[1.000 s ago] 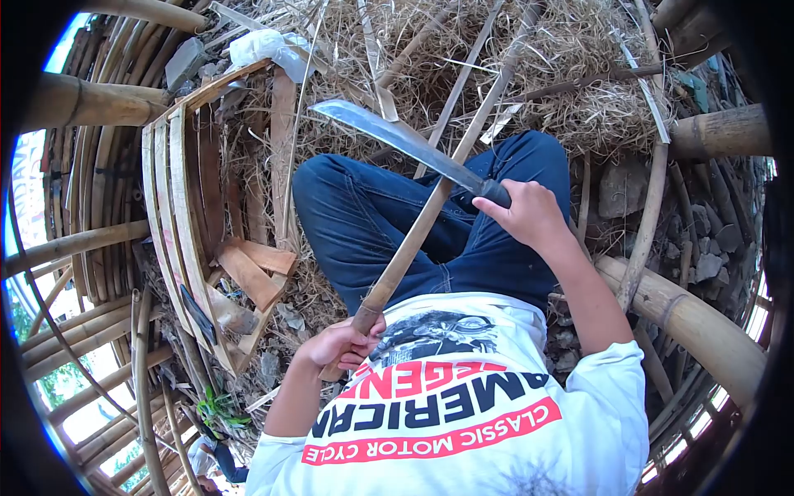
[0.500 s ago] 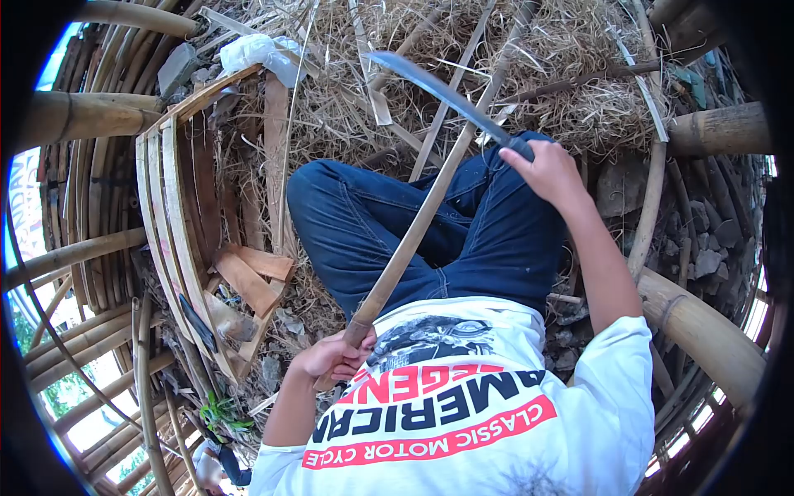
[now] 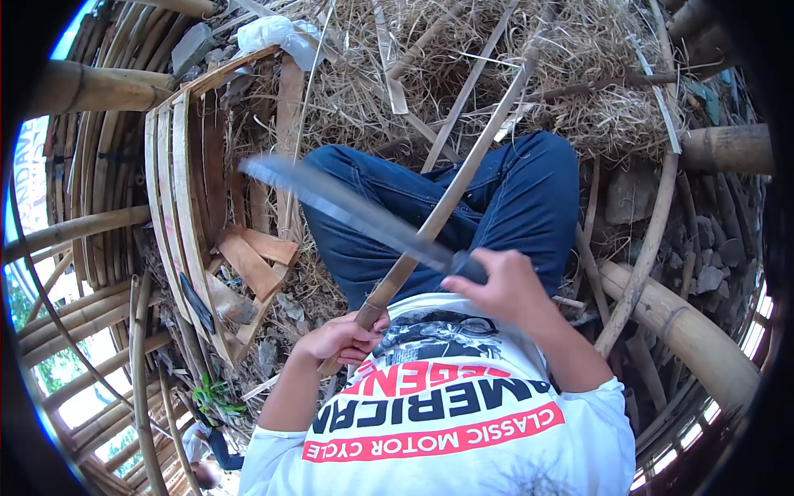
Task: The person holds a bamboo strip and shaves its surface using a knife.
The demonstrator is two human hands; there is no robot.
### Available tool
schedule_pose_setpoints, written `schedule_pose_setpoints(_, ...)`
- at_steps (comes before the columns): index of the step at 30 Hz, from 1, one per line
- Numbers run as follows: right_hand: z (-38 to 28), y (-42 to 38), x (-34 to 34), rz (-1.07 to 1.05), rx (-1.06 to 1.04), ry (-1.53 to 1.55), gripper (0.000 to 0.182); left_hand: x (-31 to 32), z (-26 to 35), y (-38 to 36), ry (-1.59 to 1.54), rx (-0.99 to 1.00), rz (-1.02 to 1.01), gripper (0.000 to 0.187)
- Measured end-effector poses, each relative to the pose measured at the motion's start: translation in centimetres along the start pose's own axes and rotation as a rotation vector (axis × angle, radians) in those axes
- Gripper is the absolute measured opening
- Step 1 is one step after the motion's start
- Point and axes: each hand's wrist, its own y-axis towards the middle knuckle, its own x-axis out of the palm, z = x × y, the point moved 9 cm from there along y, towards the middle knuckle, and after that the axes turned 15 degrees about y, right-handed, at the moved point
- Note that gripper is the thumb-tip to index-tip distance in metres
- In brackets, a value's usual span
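My left hand (image 3: 337,341) grips the near end of a long bamboo strip (image 3: 460,183) that runs up and away across my lap in blue jeans (image 3: 513,198). In my right hand (image 3: 501,289) I hold a machete (image 3: 347,213) by its dark handle. Its blade is blurred with motion and points left, crossing the strip just above my left hand.
Dry straw and thin bamboo slats (image 3: 389,58) cover the ground ahead. A bundle of split bamboo strips (image 3: 178,207) and wood offcuts (image 3: 252,260) lie at left. Thick bamboo poles (image 3: 691,326) and stones (image 3: 711,248) are at right. A white plastic bag (image 3: 277,35) lies at the top.
My right hand has swung the machete from high above my knee down toward my body, onto the strip near my left hand. The strip stays held in place.
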Motion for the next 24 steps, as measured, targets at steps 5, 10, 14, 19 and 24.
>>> schedule_pose_setpoints(5, -1.3, -1.4, 4.0, -0.137, -0.037, -0.147, 0.059, 0.1, -0.6, 0.2, -0.078, 0.0, 0.017, 0.022)
schedule_pose_setpoints(10, -1.5, -1.4, 3.5, -0.161, -0.012, -0.167, 0.069, 0.5, -0.8, 0.7, -0.055, 0.022, 0.022, 0.023)
schedule_pose_setpoints(14, -1.5, -1.4, 3.8, -0.163, -0.024, -0.179, 0.067, 0.1, -1.3, 0.7, -0.126, 0.019, 0.043, 0.026)
schedule_pose_setpoints(19, -2.6, -1.7, 5.2, -0.192, -0.054, -0.215, 0.066, 0.6, -1.3, 0.8, -0.105, 0.02, -0.004, 0.022)
schedule_pose_setpoints(24, -1.8, -1.6, 5.1, -0.186, -0.033, -0.232, 0.068, 0.9, -1.5, 1.0, -0.188, 0.026, -0.059, 0.023)
